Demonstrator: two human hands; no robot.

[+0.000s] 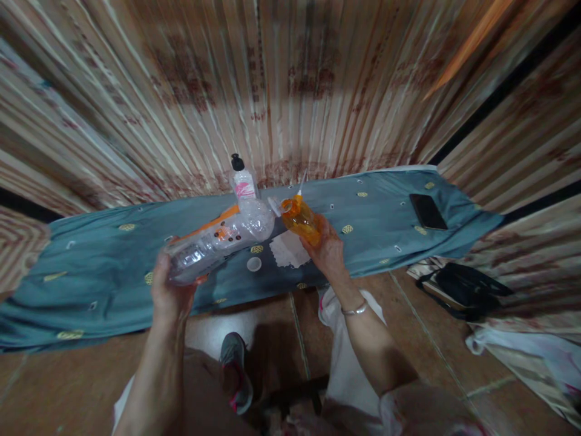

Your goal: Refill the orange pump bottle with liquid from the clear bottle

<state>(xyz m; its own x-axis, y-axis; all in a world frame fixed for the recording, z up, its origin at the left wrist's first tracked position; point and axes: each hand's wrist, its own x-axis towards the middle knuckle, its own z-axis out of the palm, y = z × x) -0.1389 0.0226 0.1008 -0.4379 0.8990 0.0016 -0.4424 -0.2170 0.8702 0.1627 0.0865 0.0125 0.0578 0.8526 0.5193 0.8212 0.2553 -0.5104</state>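
My left hand [175, 284] grips the base of a large clear plastic bottle [206, 245] with an orange label, tilted so its neck points up and right. My right hand [325, 248] is wrapped round a small orange bottle [303, 223], whose open mouth meets or nearly meets the clear bottle's mouth. Whether liquid passes between them I cannot tell. Behind stands a clear bottle with a black cap and pink label [246, 189]. Beyond the orange bottle a white nozzle-like piece [301, 186] points upward. Below lie a round whitish cap [254, 264] and a white cloth or paper [288, 251].
A blue-green cloth with yellow patterns covers the long table [113, 260]. On its right end lies a black phone [428, 211]. Patterned curtains [281, 91] hang behind. A black bag [467, 287] sits on the tiled floor at the right.
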